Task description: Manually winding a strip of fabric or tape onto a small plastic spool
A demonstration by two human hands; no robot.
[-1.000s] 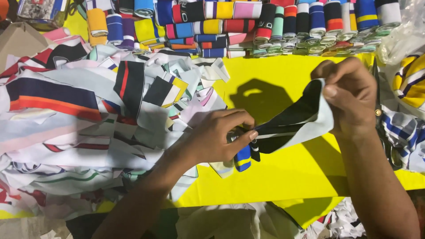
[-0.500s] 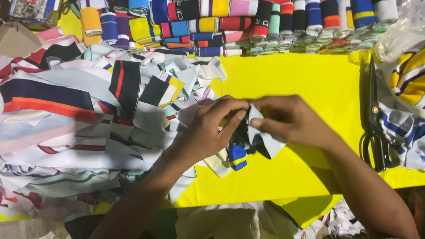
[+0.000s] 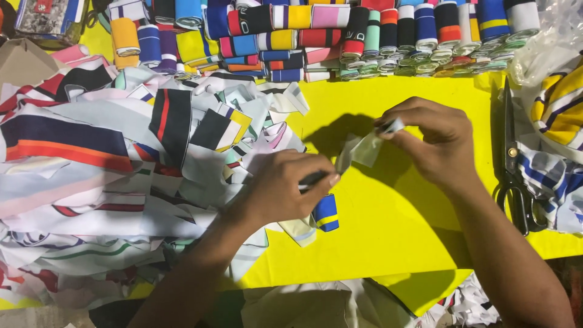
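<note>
1. A big messy heap of cut fabric pieces (image 3: 121, 182) is being spread over the left half of the yellow table (image 3: 413, 237), with white, navy, red and black striped bits all overlapping.
2. Rolled-up striped fabric bands (image 3: 340, 36) are being lined up in rows along the far edge of the table, in pretty much every colour.
3. A pair of black-handled scissors (image 3: 516, 176) is being left flat near the right edge, just beside a pile of blue-and-white and yellow striped cloth (image 3: 559, 140).
4. A small blue roll with a yellow stripe (image 3: 327, 212) is being kept right by the left hand (image 3: 285, 188), touching the edge of the heap.
5. A thin, pale fabric strip (image 3: 361, 149) is being held up over the bare yellow middle of the table, stretched between both hands. It's looking whitish-grey, a bit crumpled and folded, with a darker end by the left hand.
6. One end is being pinched by the left fingers (image 3: 325, 179), pressed together low near the heap.
7. The other end is being pinched by the right hand (image 3: 434, 143), thumb and fingertips closed on it, a bit higher up.
</note>
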